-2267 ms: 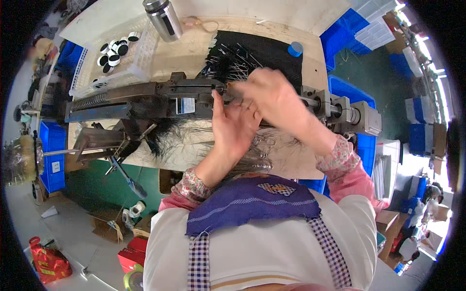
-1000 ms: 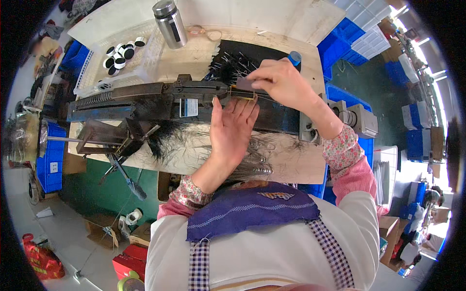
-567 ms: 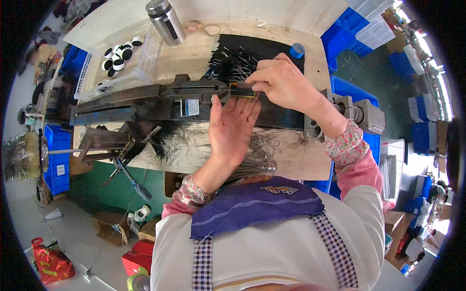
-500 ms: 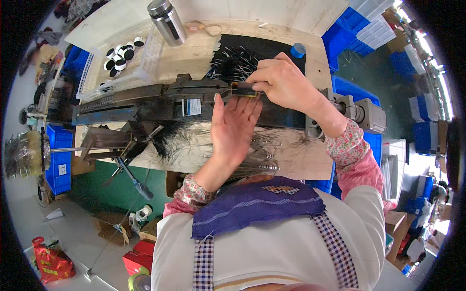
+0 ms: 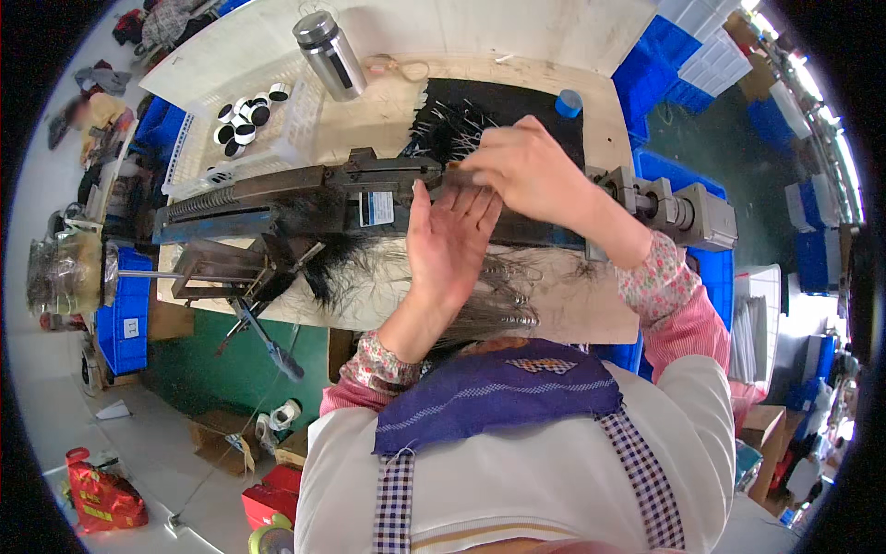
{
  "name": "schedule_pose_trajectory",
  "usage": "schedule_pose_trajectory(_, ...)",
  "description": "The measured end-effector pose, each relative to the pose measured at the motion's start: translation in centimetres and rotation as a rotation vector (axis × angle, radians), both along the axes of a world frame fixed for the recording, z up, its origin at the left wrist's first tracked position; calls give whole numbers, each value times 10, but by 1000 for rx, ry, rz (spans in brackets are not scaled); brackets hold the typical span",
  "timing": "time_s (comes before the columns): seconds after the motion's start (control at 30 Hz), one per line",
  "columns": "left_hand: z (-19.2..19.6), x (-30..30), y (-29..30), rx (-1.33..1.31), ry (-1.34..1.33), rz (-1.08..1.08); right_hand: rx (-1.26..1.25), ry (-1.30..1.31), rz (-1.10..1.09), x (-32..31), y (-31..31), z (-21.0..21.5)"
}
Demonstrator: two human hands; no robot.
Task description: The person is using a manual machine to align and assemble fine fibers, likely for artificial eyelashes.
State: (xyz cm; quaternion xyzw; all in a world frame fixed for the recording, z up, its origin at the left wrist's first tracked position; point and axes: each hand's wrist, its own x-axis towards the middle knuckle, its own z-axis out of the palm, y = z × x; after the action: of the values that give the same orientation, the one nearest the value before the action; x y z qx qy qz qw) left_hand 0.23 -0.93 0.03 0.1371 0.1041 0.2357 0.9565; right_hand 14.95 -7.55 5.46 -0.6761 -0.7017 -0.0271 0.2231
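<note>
My left hand (image 5: 449,242) lies palm up with its fingers stretched out, against the front of a long dark metal bench machine (image 5: 305,189). Over its fingertips bends my right hand (image 5: 531,174), thumb and forefinger pinched together at the machine's middle. Whatever those fingers hold is hidden behind them. Just beyond, a black cloth (image 5: 544,111) carries dark bristle bundles with pale tips (image 5: 457,125). Loose dark hair strands (image 5: 503,286) are strewn over the wooden table in front of the machine, under and beside my left wrist.
A white plastic basket (image 5: 185,157) with several black-and-white round pieces (image 5: 245,118) stands at the far left, near a steel flask (image 5: 330,57). A blue cap (image 5: 568,102) rests on the cloth. Metal cylinders (image 5: 669,208) stick out at the right; a rod mechanism (image 5: 226,272) hangs left.
The view has shifted slightly. My right fingers have closed in over the small dark, yellow-edged piece that showed under them before. My left hand keeps its open pose.
</note>
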Motion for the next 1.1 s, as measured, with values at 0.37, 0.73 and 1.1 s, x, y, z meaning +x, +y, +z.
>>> schedule_pose_trajectory(0.37, 2, -6, -2, 53, 48, -10, 0, 57, -18, 21, 4, -7)
schedule_pose_trajectory(0.73, 7, -5, 1, 14, 95, 45, -136, -150, -167, -26, -2, 10)
schedule_pose_trajectory(1.1, 0, -3, -16, 142, 283, 50, -128, 177, -160, -40, -62, -23)
